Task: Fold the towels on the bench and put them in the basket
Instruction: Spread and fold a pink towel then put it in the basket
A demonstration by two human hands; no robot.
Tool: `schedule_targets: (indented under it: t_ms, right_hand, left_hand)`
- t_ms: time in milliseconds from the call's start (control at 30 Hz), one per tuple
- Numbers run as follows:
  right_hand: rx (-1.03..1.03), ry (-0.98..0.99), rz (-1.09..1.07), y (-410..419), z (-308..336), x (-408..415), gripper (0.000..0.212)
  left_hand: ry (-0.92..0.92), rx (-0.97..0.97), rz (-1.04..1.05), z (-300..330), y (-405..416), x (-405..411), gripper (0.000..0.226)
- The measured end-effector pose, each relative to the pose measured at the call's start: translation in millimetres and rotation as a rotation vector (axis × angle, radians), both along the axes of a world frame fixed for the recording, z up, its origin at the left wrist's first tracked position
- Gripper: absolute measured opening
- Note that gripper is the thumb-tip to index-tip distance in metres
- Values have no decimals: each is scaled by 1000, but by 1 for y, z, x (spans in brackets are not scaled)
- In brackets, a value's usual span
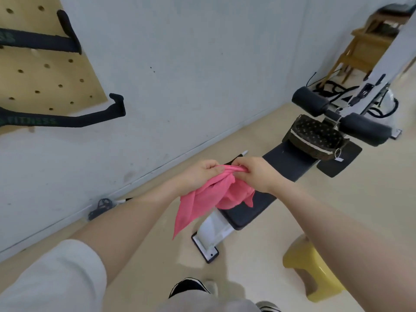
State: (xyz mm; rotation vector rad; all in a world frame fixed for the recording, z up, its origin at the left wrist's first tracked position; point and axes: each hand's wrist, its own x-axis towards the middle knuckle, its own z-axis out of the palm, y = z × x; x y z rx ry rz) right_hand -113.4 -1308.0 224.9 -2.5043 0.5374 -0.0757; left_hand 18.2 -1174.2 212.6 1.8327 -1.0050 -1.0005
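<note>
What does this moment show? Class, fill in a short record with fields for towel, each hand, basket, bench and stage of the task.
towel: pink towel, bunched, held in the air over the near end of the bench
left hand: grips the towel's top edge
right hand: pinches the same edge
basket: dark wicker basket on the bench's far end
bench: black padded bench
stage: not yet folded

A single wide-angle head-worn camera looks forward and steeply down, with strong barrel distortion at the frame edges. Both forearms enter from the bottom edge at close range. The bench (279, 174) runs away towards the upper right, its far end more distant.
</note>
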Motion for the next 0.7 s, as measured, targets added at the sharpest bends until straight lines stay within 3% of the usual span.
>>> schedule_targets:
  t_ms: [133, 233, 367, 433, 533, 633, 700]
  right_hand:
    - [41, 98, 47, -64, -23, 15, 8]
    - [21, 183, 155, -115, -36, 33, 23]
    - [1, 274, 320, -194, -64, 60, 19]
    - [13, 311, 386, -237, -81, 74, 21]
    - [25, 370, 480, -291, -101, 85, 6]
    - [-61, 541, 615, -337, -121, 93, 15]
    - [-131, 632, 636, -363, -131, 98, 8]
  left_hand:
    - [-17, 123, -93, -8, -54, 12, 24]
    - [-69, 279, -205, -24, -96, 19, 20]
    - [-242, 367, -82, -70, -159, 38, 27]
    - [-232, 373, 36, -90, -189, 43, 31]
    - [-222, 344, 207, -115, -230, 41, 31]
    - [-285, 445, 239, -144, -263, 40, 25]
    - [-279, 515, 228, -157, -280, 43, 18]
